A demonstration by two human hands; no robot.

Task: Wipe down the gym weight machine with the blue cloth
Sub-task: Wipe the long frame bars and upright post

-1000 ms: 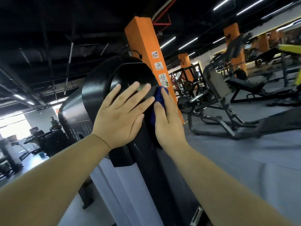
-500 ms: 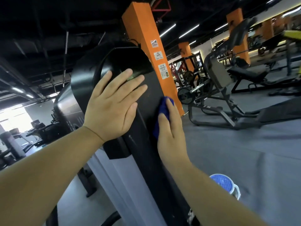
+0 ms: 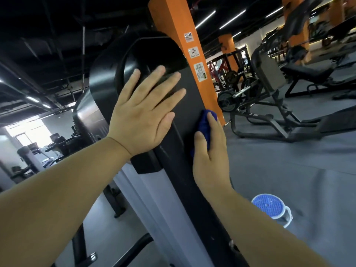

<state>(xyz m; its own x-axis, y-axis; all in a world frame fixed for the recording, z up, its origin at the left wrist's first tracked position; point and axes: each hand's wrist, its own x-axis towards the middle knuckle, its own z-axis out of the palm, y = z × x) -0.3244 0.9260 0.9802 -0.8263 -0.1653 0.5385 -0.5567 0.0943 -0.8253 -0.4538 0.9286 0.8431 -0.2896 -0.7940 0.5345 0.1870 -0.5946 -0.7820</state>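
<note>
Dim gym, orange pillar (image 3: 173, 26) behind. Left hand (image 3: 140, 116) lies flat, fingers spread, on the weight machine (image 3: 188, 112) upper cover. Right hand (image 3: 210, 151) presses the blue cloth (image 3: 204, 126) with straight fingers against the machine's right edge. Blue-topped container (image 3: 269, 207) on floor.

2 forearms (image 3: 57, 199) bare to frame edge; left hand (image 3: 142, 120), right hand (image 3: 210, 151) bare; crease line across left wrist.
</note>
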